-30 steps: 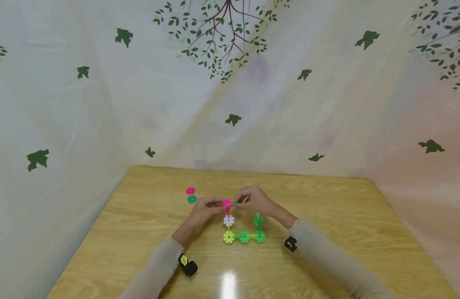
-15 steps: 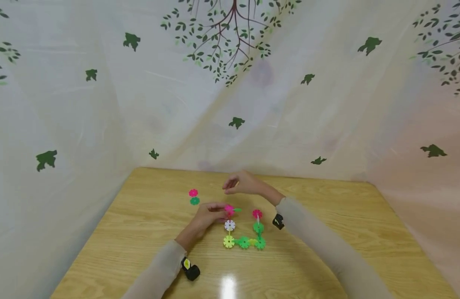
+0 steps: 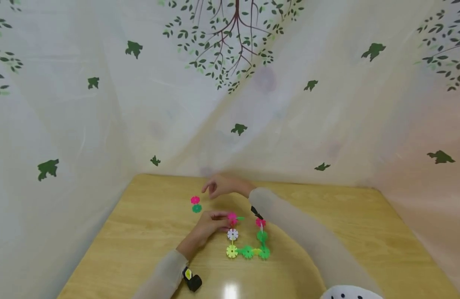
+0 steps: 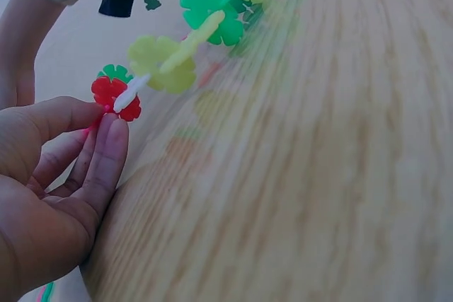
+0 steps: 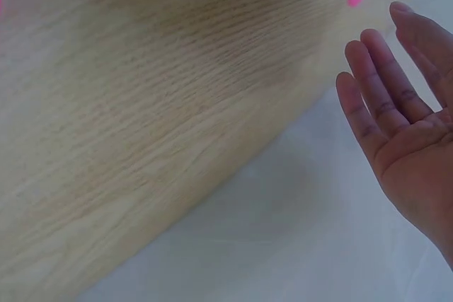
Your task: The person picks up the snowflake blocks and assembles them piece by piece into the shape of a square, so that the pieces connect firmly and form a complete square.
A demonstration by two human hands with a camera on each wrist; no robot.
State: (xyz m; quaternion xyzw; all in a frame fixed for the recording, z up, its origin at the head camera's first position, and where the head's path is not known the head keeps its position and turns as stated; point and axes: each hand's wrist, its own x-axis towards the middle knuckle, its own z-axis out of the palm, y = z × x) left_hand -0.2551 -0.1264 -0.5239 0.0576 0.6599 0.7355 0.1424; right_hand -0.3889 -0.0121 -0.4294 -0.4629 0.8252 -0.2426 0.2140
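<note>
Flower-shaped plastic discs, slotted together, make a U-shaped chain on the table. My left hand (image 3: 209, 226) pinches the pink disc (image 3: 232, 218) at the chain's far left end; in the left wrist view its thumb and fingertips meet beside a red disc (image 4: 110, 95). A green disc (image 3: 241, 218) juts rightward from that pink one. Below it follow a white disc (image 3: 232, 234) and a yellow disc (image 3: 231, 251). My right hand (image 3: 224, 185) holds nothing, fingers spread loosely in the right wrist view, close to a loose pink disc (image 3: 195, 200) and a dark green disc (image 3: 196, 208).
Green discs (image 3: 248, 251) continue the chain's near side and turn up its right side to another pink disc (image 3: 260, 223). The wooden table (image 3: 148, 232) ends at a pale printed curtain (image 3: 177, 137) at the back. My right forearm (image 3: 289, 224) reaches over the right side.
My right hand has let go of the green disc, now fixed to the pink one, and moved up and left toward the loose discs. My left hand keeps its pinch.
</note>
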